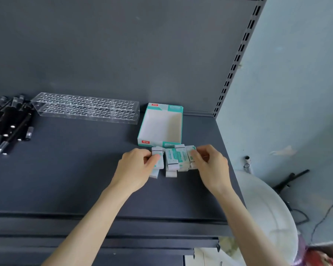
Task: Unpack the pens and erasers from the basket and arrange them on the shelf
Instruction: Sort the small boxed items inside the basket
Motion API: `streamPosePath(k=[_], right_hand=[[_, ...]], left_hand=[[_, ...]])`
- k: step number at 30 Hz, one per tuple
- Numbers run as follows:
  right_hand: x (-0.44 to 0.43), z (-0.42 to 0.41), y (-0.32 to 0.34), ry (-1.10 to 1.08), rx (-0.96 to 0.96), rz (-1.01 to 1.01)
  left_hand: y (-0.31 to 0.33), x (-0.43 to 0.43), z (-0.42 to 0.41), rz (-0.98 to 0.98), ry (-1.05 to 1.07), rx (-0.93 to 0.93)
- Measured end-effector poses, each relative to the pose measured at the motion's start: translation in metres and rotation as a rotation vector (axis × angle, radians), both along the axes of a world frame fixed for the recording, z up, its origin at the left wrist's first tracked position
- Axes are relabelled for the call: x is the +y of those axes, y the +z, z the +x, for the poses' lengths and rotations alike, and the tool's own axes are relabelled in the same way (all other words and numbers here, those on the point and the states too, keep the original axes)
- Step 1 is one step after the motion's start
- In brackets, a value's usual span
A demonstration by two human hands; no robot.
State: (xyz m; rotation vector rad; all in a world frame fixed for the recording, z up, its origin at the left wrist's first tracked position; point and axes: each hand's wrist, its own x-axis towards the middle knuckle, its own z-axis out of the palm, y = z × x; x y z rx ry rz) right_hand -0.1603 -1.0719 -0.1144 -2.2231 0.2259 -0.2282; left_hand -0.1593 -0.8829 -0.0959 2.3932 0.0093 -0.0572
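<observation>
Several white-and-green wrapped erasers (174, 159) lie side by side on the dark grey shelf (75, 179), just in front of an empty white-and-teal cardboard box (161, 125). My left hand (135, 167) pinches the leftmost eraser (158, 155) of the row. My right hand (211, 166) grips the rightmost eraser (190, 152). A heap of black pens (8, 125) lies at the far left of the shelf. Beside it stands a clear acrylic pen rack (85, 108) with many holes, holding nothing.
The shelf's back panel (123, 45) rises behind the box and rack. A slotted upright (236, 60) bounds the shelf at the right. A white basket (267, 208) sits below the shelf's right end, with cables on the floor beyond it.
</observation>
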Motion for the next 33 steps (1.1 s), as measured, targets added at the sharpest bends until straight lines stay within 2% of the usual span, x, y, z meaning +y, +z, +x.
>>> streamPosePath(k=[3,7,12,15,18,26,33], right_hand=[[0.0,0.0,0.001,0.012,0.013,-0.024],[-0.001,-0.002,0.004,0.051,0.009,-0.125],[-0.002,-0.006,0.019,0.116,-0.103,-0.258],[0.01,-0.007,0.036,0.169,-0.197,-0.308],[0.035,-0.01,0.059,0.201,-0.275,-0.325],[0.167,-0.038,0.093,0.354,-0.407,-0.283],[0.337,-0.083,0.068,0.484,-0.375,-0.269]], left_hand=[[0.0,-0.005,0.004,-0.07,-0.039,0.053],[0.001,-0.007,0.002,-0.023,-0.04,0.019],[0.01,0.008,-0.008,0.039,0.065,-0.193],[0.022,0.026,-0.018,0.002,0.034,-0.305],[0.04,0.052,-0.028,0.051,-0.001,-0.414],[0.078,0.171,-0.082,0.135,0.11,-0.57],[0.056,0.336,-0.157,0.258,0.204,-0.485]])
